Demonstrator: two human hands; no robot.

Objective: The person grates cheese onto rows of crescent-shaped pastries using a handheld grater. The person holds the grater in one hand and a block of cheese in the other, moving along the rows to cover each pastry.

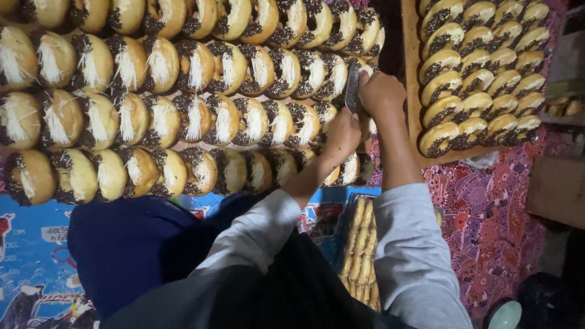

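Rows of split buns point(195, 116), filled with dark chocolate sprinkles and topped with white grated shreds, stand on edge across the left and middle. My right hand point(382, 92) grips a small dark metal grater point(352, 91) over the right end of these rows. My left hand point(341, 137) is just below the grater with its fingers curled against it; what those fingers hold is hidden. Both arms wear grey sleeves.
A wooden tray point(409, 91) at the upper right carries more sprinkled buns point(475, 79) without white shreds. A clear bag of plain buns point(359, 250) lies between my arms. A dark blue cloth point(128, 244), a red patterned cloth point(487, 207) and a cardboard box point(557, 189) surround them.
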